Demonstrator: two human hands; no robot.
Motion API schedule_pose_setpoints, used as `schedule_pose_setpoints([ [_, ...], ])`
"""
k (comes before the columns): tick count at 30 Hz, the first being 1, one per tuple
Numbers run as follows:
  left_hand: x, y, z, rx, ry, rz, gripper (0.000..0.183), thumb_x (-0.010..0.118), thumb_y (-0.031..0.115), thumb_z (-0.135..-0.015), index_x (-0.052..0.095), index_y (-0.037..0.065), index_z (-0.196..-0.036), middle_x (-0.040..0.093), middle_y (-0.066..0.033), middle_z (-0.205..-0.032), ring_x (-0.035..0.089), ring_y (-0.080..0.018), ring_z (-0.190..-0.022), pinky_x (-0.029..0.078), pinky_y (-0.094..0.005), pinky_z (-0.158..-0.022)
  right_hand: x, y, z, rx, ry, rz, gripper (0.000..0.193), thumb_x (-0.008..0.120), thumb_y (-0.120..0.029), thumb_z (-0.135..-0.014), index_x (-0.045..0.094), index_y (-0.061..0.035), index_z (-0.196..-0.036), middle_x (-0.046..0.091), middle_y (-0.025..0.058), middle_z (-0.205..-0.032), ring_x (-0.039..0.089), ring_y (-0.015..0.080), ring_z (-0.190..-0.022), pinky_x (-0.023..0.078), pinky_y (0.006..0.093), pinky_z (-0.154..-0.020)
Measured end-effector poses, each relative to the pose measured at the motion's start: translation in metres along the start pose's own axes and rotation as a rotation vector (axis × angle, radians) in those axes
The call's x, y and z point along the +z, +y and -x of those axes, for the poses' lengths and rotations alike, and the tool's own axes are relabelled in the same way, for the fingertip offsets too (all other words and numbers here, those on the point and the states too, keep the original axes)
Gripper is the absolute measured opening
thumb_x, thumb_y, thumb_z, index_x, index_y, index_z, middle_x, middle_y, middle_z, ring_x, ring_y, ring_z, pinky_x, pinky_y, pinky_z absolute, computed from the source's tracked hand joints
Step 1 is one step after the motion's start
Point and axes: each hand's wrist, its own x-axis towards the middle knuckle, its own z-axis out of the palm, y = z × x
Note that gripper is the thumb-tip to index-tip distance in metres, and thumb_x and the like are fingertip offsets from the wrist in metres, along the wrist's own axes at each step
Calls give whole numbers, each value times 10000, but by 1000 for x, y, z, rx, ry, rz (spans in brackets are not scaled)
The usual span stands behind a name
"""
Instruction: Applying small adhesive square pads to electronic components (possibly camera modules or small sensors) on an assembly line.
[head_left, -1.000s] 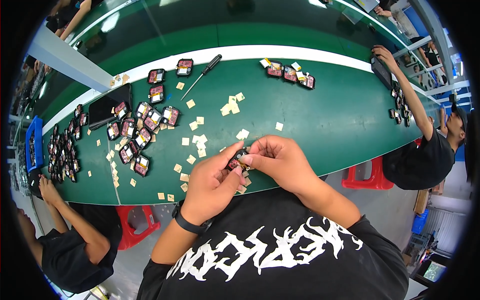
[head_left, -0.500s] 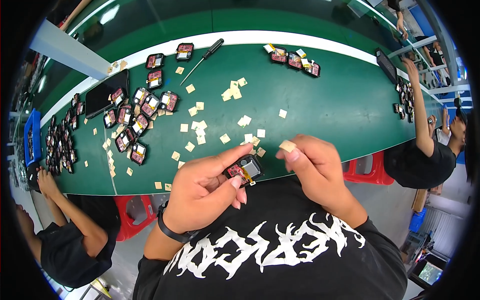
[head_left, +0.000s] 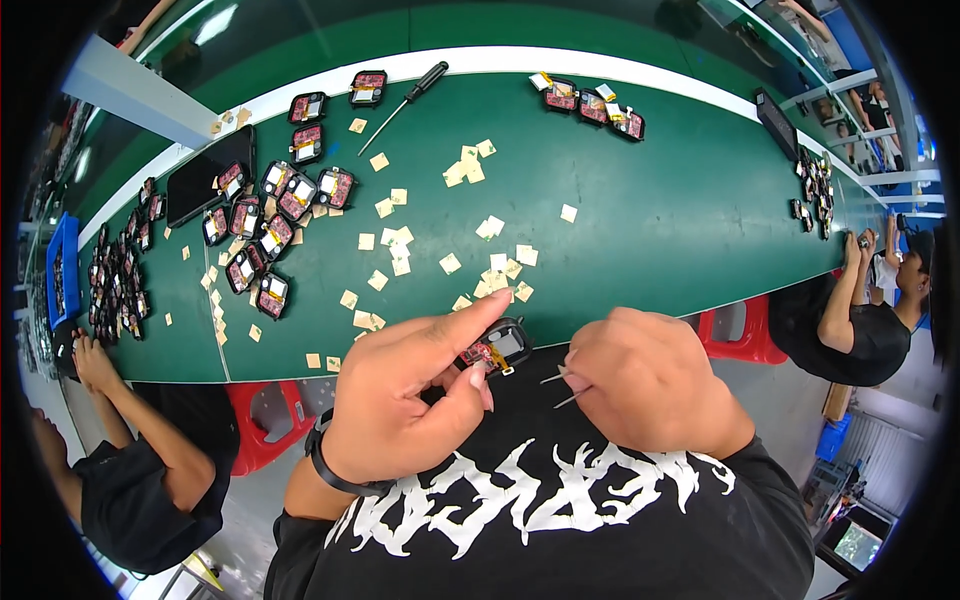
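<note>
My left hand grips a small black device housing with a red circuit board, a grey rectangular part and a yellow flex strip inside. Its thumb presses near the board and the forefinger lies stretched along the top edge. Beside it, my right hand is closed around a pair of tweezers; only their two slim, parted tips stick out, pointing at the housing without touching it. Small cream paper squares lie scattered on the green table just beyond my hands.
Several opened housings are grouped at the left, with a denser heap beyond. A screwdriver lies far back, near a black tablet-like slab. More housings sit back right. Co-workers sit on both sides.
The cream square between my right fingers is gone from view, and tweezer tips now show there as that hand has turned over. At the right, a co-worker's reaching arm has come down.
</note>
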Motion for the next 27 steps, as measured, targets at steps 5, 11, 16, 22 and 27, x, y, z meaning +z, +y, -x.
schedule_pose_setpoints([
  [5, 0, 1, 4, 7, 4, -65, 602, 606, -120, -819, 613, 4, -1408, 675, -103, -864, 624, -104, -642, 516, -243, -613, -10, -6, -11, -267, -59, 340, 235, 713, -114, -692, 676, -41, -912, 640, 51, -848, 552, 137, -635, 443, 247, -501],
  [11, 3, 0, 6, 107, 16, -130, 596, 614, -128, -802, 630, -1, -1384, 672, -128, -856, 628, -169, -675, 524, -273, -643, -4, -17, -12, -283, -32, 385, 229, 690, -138, -672, 693, -28, -872, 667, 87, -846, 554, 139, -642, 425, 246, -487],
  [16, 2, 0, 7, 103, 3, -162, 593, 620, -130, -796, 636, -4, -1375, 681, -142, -875, 635, -190, -682, 531, -283, -647, -1, -18, -14, -304, -42, 397, 227, 671, -140, -674, 690, -9, -858, 663, 97, -829, 558, 147, -643, 424, 247, -491],
  [22, 1, -3, 7, 67, -37, -136, 591, 615, -124, -798, 634, -6, -1377, 672, -133, -861, 631, -182, -676, 526, -282, -638, -4, -20, -17, -343, -112, 399, 202, 672, -146, -679, 679, 7, -811, 600, 78, -747, 560, 160, -660, 419, 253, -495],
  [27, -2, -8, 5, 26, -78, -103, 590, 621, -116, -800, 636, -6, -1379, 659, -118, -842, 624, -160, -671, 521, -279, -631, -6, -20, -21, -344, -194, 328, 150, 679, -145, -689, 631, -5, -711, 451, 27, -637, 507, 152, -627, 360, 264, -462],
])
